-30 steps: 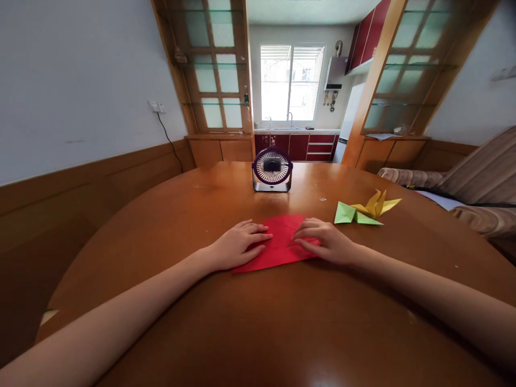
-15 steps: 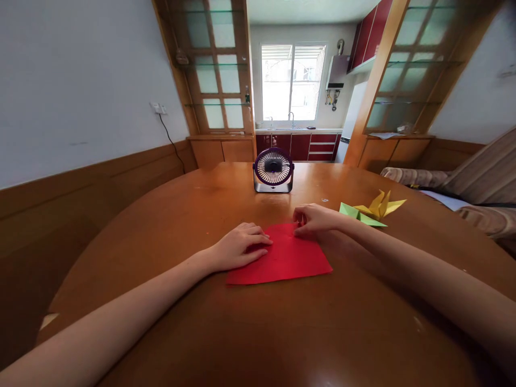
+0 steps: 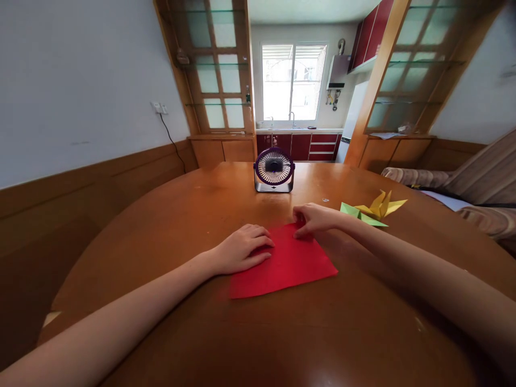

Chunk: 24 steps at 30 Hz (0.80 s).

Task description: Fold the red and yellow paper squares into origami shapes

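Unfolded since before, red paper [image 3: 286, 263] lies flat on wooden table [image 3: 169, 226].

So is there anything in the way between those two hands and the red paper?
Nothing visible. The left hand lies flat on the red paper's left edge, and the right hand touches its far corner. The small fan and the green and yellow folded paper shapes sit apart, farther back on the table.
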Tool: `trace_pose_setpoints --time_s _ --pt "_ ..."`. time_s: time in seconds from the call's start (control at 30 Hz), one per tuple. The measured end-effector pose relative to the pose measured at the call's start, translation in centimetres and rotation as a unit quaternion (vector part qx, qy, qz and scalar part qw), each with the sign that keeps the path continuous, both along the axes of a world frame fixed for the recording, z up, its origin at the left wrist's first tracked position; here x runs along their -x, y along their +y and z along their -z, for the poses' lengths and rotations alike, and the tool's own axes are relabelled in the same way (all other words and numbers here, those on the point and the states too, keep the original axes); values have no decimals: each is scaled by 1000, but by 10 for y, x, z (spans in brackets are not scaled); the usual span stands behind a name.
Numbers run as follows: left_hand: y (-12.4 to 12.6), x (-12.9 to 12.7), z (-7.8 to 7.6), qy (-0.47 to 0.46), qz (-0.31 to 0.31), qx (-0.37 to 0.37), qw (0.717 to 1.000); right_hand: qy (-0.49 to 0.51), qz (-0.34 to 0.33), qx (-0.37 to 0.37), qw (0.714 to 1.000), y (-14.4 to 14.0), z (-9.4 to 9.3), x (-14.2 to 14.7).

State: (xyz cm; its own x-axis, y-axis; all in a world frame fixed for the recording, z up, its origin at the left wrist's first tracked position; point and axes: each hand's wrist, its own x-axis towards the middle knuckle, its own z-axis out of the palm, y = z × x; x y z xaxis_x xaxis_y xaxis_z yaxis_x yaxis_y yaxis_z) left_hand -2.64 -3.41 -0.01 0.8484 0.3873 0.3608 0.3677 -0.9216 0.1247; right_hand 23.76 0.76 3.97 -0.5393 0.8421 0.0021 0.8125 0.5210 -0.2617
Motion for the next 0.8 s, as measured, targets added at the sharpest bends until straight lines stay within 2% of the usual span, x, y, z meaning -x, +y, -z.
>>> trace_pose_setpoints --time_s 0.23,0.33,0.5,0.67,0.8 --pt "1 0 1 40 -14 24 999 132 -23 -42 990 -20 12 -5" --pt "1 -1 0 44 -13 22 999 184 -58 -46 980 -28 19 -9" --pt "0 -2 -2 52 -18 23 998 208 -92 -94 969 -34 32 -14" --pt "-1 -2 -2 62 -14 20 998 271 -72 -73 957 -38 44 -12" --pt "0 -2 -1 76 6 14 997 299 -18 -30 954 -42 47 -8"
